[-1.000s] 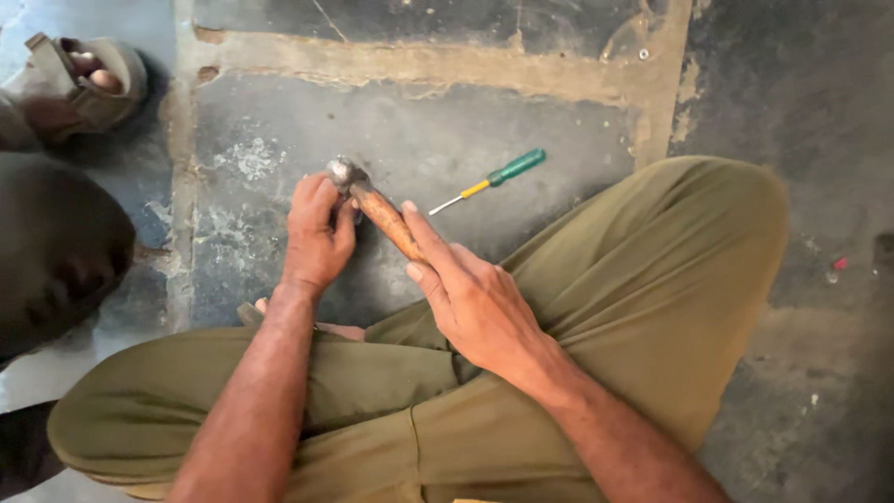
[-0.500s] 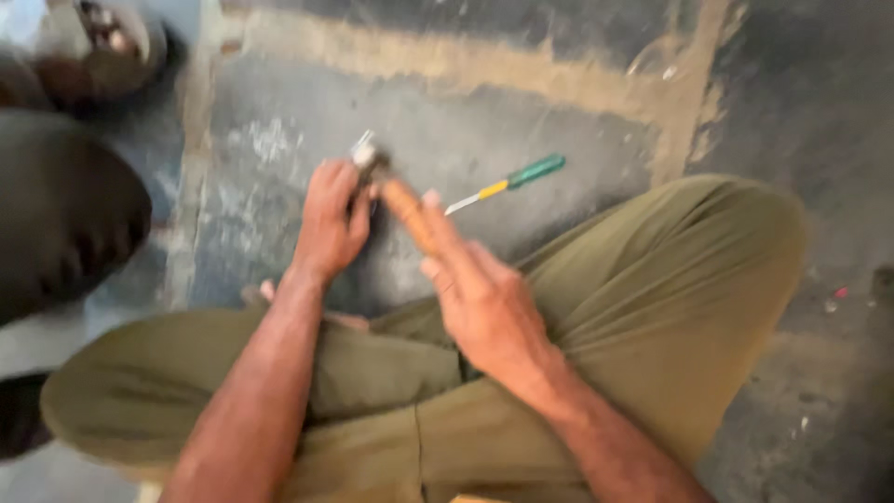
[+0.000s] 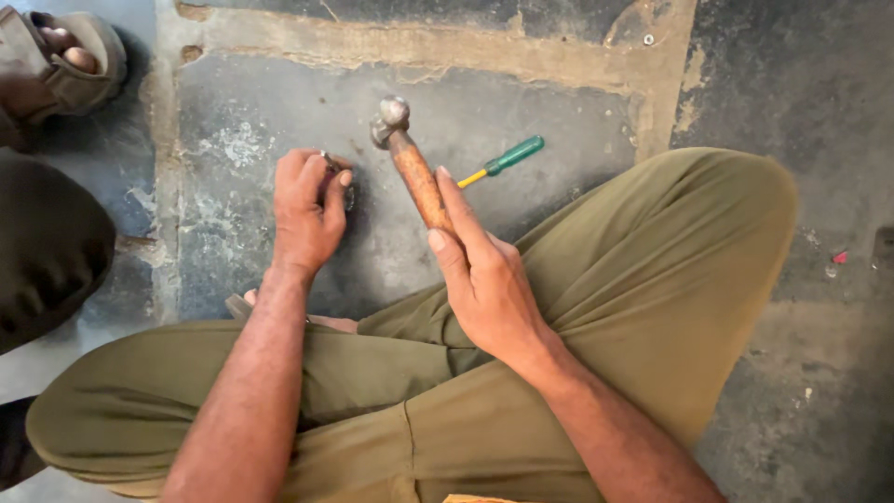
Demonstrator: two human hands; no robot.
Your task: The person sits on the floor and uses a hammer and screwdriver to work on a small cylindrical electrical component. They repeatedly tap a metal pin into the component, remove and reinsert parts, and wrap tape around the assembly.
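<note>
I sit cross-legged on a concrete floor. My right hand grips the wooden handle of a ball-peen hammer, whose steel head is raised above the floor. My left hand is closed on a small metal part pressed to the floor, just left of the hammer head. Most of that part is hidden by my fingers. A screwdriver with a green and yellow handle lies on the floor beyond my right hand.
Another person's sandalled foot and dark trouser leg are at the left. My olive-trousered knees fill the lower frame. A small washer lies near the top; small red bits lie at the right.
The hammer head has lifted off the spot by my left hand and now sits up and to the right. My left hand stays on the small part.
</note>
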